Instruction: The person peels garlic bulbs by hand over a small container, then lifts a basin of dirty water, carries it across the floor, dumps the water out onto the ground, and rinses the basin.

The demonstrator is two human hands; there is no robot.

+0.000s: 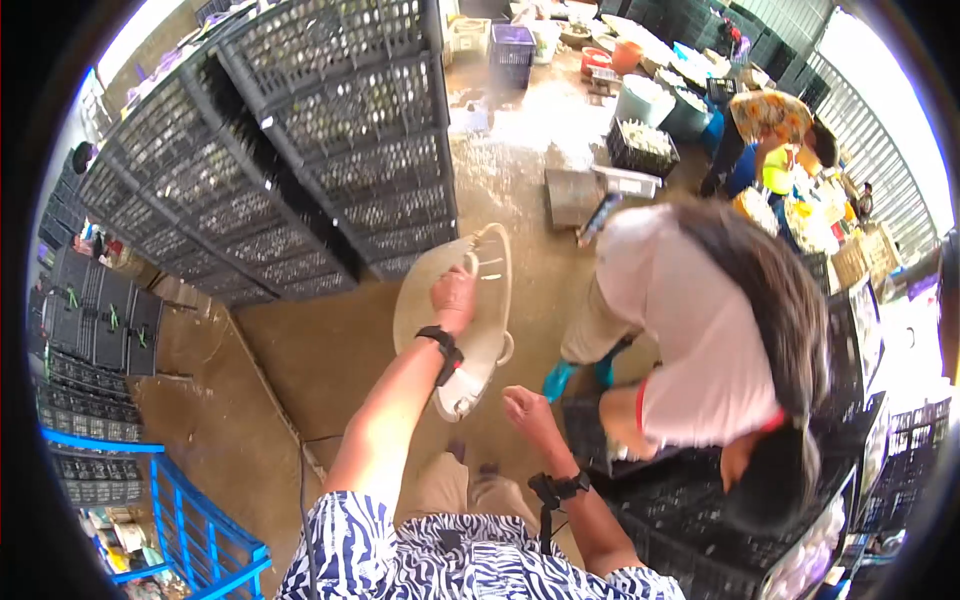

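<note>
A large off-white plastic tub [425,300] hangs tilted on its side in front of me, its mouth turned to the right. My left hand [455,295] is closed around a loop handle near the tub's upper rim. A few pale strips cling inside the tub, and another loop handle shows at its right edge. Below and right of the tub, my right hand [527,410] is held with its fingers curled in. It is apart from the tub, and I see nothing in it. Both wrists wear black straps.
Tall stacks of black crates [370,130] stand at the left. Close on my right, a person in a pale shirt [690,320] bends over black crates [690,500]. A blue railing [205,520] is at lower left. Another person [770,120] bends among tubs farther back. The brown floor looks wet.
</note>
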